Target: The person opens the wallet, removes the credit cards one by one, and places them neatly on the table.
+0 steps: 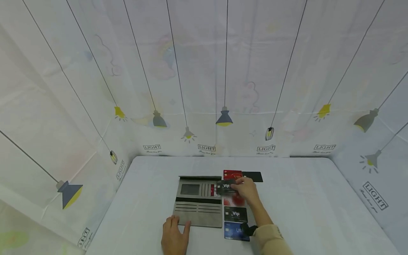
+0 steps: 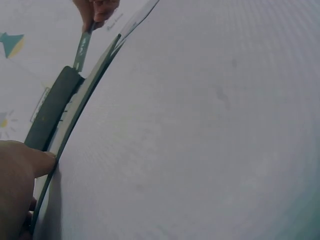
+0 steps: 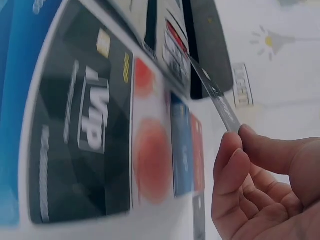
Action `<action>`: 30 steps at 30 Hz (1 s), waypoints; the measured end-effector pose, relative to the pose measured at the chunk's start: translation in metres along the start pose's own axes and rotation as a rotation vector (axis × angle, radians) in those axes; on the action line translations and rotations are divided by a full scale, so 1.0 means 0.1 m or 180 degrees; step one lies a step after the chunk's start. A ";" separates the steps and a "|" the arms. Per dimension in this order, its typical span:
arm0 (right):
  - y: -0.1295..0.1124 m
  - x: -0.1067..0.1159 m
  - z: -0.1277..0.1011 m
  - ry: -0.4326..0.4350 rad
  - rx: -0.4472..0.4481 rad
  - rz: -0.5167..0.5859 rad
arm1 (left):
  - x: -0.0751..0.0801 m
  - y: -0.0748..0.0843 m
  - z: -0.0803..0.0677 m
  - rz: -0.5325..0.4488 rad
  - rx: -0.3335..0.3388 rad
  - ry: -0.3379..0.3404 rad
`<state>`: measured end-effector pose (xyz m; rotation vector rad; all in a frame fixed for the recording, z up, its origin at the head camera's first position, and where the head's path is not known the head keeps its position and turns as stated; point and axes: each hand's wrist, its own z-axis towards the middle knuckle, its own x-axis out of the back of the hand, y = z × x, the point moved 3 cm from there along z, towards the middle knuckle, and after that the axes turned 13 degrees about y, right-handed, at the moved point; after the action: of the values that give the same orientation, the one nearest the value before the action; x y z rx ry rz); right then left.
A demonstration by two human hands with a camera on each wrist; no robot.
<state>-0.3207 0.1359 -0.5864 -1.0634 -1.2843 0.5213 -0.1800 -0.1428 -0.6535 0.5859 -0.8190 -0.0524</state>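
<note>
"Nearest?"
"L hand, cut off at bottom of view, fingers loosely spread at wallet's near L corner. Then blue card, partly hidden by dark wrist piece; beyond, blk Vip card."
"R hand?"
"Pinching a grey Vip card, its end over wallet's R edge; can't tell if it's slotted. It part-covers a red-blotched card."
"Farthest?"
"Red card & plain blk card, twd surface's far edge."

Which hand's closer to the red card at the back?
Right. The right hand pinches a dark card just in front of the red card; the left hand is farther, touching the near side of the wallet.
</note>
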 end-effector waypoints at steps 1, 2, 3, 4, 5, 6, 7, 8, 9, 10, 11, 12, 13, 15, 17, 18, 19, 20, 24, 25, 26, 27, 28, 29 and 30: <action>0.03 0.03 0.02 0.0034 -0.0039 0.0020 | 0.00 0.00 0.00 -0.0002 -0.0011 0.0019; 0.05 0.07 0.04 0.0060 -0.0065 0.0046 | 0.00 0.00 0.00 -0.0004 -0.0023 0.0036; 0.08 0.10 0.06 0.0085 -0.0098 0.0078 | 0.00 0.00 0.00 -0.0005 -0.0039 0.0056; 0.10 0.13 0.09 0.0105 -0.0118 0.0115 | 0.00 0.00 0.00 -0.0008 -0.0043 0.0071; 0.12 0.16 0.11 0.0122 -0.0136 0.0154 | 0.00 0.00 0.00 -0.0015 -0.0044 0.0076; 0.13 0.19 0.13 0.0133 -0.0153 0.0187 | 0.00 0.00 0.00 -0.0017 -0.0041 0.0075; 0.15 0.22 0.14 0.0144 -0.0167 0.0202 | 0.00 -0.01 0.00 -0.0016 -0.0036 0.0065; 0.16 0.25 0.15 0.0158 -0.0169 0.0200 | 0.00 -0.01 0.00 -0.0013 -0.0034 0.0046; 0.17 0.29 0.16 0.0176 -0.0183 0.0194 | 0.00 -0.01 0.00 -0.0011 -0.0025 0.0029; 0.19 0.31 0.17 0.0190 -0.0187 0.0181 | 0.00 -0.01 0.00 -0.0011 -0.0015 0.0011; 0.20 0.34 0.18 0.0203 -0.0198 0.0175 | 0.00 -0.01 0.00 -0.0011 -0.0011 -0.0008; 0.21 0.37 0.19 0.0218 -0.0201 0.0181 | 0.00 -0.01 0.00 -0.0010 -0.0008 -0.0025; 0.22 0.40 0.19 0.0238 -0.0210 0.0181 | 0.00 -0.01 0.00 -0.0004 -0.0009 -0.0035; 0.25 0.44 0.20 0.0281 -0.0205 0.0199 | 0.00 -0.01 0.00 0.0011 -0.0007 -0.0054; 0.29 0.48 0.20 0.0333 -0.0215 0.0202 | -0.01 -0.01 0.00 0.0023 -0.0014 -0.0069; 0.31 0.50 0.21 0.0357 -0.0210 0.0204 | 0.00 -0.01 0.00 0.0026 -0.0019 -0.0073; 0.33 0.52 0.21 0.0375 -0.0214 0.0202 | 0.00 -0.01 0.00 0.0032 -0.0016 -0.0078; 0.36 0.54 0.22 0.0390 -0.0216 0.0219 | 0.00 -0.01 0.00 0.0036 -0.0012 -0.0087; 0.46 0.60 0.25 0.0465 -0.0243 0.0263 | 0.00 -0.01 0.00 0.0041 0.0004 -0.0089; 0.49 0.61 0.25 0.0485 -0.0250 0.0252 | 0.00 -0.01 0.00 0.0042 0.0008 -0.0081; 0.51 0.63 0.26 0.0505 -0.0256 0.0231 | 0.00 -0.01 -0.01 0.0038 0.0004 -0.0068; 0.53 0.64 0.27 0.0527 -0.0259 0.0194 | 0.00 -0.01 -0.01 0.0032 0.0000 -0.0057; 0.55 0.65 0.27 0.0546 -0.0251 0.0145 | 0.01 0.00 -0.01 0.0026 -0.0003 -0.0047; 0.58 0.66 0.27 0.0562 -0.0245 0.0098 | 0.01 0.00 -0.01 0.0021 -0.0007 -0.0038; 0.60 0.67 0.28 0.0572 -0.0248 0.0063 | 0.01 0.01 -0.01 0.0019 -0.0011 -0.0036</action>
<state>-0.3151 0.2280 -0.6054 -1.1621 -1.1443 0.3839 -0.1787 -0.1423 -0.6527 0.5803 -0.8313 -0.0518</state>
